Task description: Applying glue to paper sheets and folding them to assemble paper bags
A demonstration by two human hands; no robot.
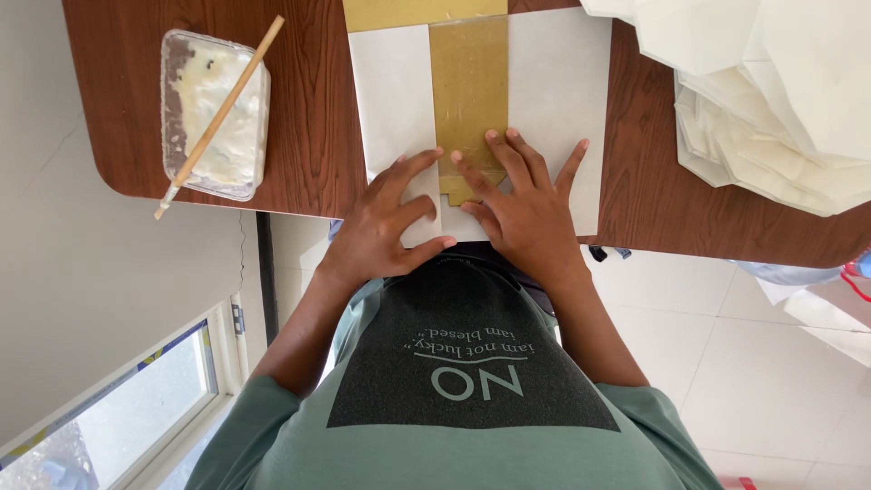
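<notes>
Left hand (390,218) and right hand (522,213) both palm-down at the near edge of a brown wooden table (308,109), side by side and close together, on a white paper sheet (558,91).

Far left on the table: a clear plastic tub (169,91) of white paste, smeared and lumpy. Across it on a slant, a thin wooden stick (222,109), upper end past the tub's far corner, pale lower end out over the near rim and above the table's rounded corner.

Next, the left hand: fingers spread and angled to the right, flat on the left part of the white sheet, index fingertip right at the edge of a gold strip (469,91), thumb stretched out along the table edge toward the right hand. Nothing pinched.

In the middle, the gold strip itself: a glossy band lengthwise down the centre of the white sheet, white margins on either side, near end notched and partly covered by fingertips of both hands.

Then the right hand: fingers fanned wide, index and middle tips on the lower end of the gold strip, the other fingers on the white margin to its right, little finger well out to the side. Pressed flat, nothing gripped.

Far right, well apart from the hands: a loose stack of folded white paper pieces (771,91) across the table's corner.

Below the table edge: a green shirt (272,436) with a dark printed panel, a window (136,399) at lower left, pale floor tiles (726,363) at lower right.
</notes>
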